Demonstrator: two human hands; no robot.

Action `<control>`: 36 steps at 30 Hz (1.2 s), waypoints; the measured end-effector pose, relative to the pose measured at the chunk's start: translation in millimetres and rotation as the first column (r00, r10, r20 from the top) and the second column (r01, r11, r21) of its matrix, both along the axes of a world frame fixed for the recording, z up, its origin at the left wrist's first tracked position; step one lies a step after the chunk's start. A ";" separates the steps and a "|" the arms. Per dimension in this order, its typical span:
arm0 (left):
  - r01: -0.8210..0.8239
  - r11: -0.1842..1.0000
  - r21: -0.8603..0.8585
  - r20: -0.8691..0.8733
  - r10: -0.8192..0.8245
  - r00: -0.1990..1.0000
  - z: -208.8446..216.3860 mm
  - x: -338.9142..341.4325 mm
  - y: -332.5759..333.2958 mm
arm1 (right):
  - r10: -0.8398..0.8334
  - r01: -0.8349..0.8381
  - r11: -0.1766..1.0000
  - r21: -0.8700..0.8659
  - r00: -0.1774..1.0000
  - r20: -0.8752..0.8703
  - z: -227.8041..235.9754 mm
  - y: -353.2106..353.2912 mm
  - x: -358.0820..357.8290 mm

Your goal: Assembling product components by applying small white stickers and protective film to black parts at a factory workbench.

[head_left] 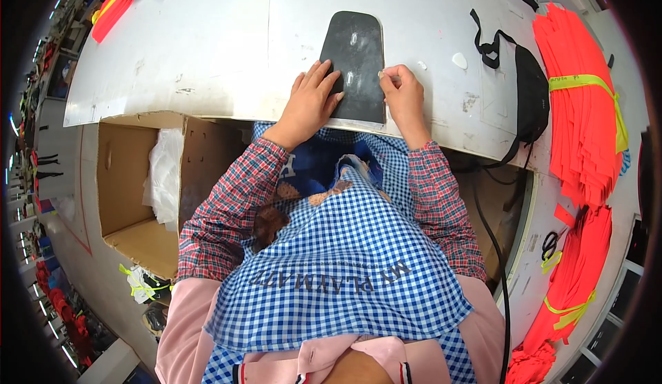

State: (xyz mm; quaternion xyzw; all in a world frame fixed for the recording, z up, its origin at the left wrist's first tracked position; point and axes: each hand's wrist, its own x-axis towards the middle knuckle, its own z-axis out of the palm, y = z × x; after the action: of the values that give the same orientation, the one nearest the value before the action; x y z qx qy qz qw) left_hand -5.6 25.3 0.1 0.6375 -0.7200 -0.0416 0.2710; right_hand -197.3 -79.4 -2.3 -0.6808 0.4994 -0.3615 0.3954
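A flat black panel (358,53) with a rounded far end lies on the white table, close to its near edge. A thin pale rim shows along its right and near sides, and two shiny spots sit on its surface. My left hand (309,104) rests over the panel's left edge, its fingers stretched out and apart. At the right edge, my right hand (404,97) is closed in a pinch, thumb and forefinger together. Whatever those fingertips hold, if anything, is too small to name.
Right of my hands lies a black bag with straps (531,94). Beyond it are strapped bundles of bright orange-red fabric (576,108), with scissors (549,244) nearby. A cardboard box (138,235) holding white plastic stands below left. Another orange bundle (114,8) lies far left.
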 end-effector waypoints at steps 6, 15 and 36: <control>-0.035 0.996 -0.083 -0.096 0.027 0.995 4.6 2.3 -15.2 | -0.007 0.007 1.000 -0.004 1.000 -0.006 -2.4 -2.3 -0.9; -0.034 0.999 -0.021 0.028 0.035 0.999 -0.7 11.4 -48.1 | -0.032 0.029 0.999 0.029 0.995 0.099 14.9 4.5 3.9; -0.092 0.994 -0.054 0.071 0.095 0.993 -5.7 6.1 -45.0 | 0.339 -0.316 0.941 0.125 0.847 -0.410 34.6 -13.4 42.7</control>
State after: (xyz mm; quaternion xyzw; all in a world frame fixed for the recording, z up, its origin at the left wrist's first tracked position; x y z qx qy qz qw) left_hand 0.4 -19.7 -5.6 0.6645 -0.6996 0.0128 0.2623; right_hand -154.7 -92.8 32.3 -0.8076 0.4593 -0.1185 0.3504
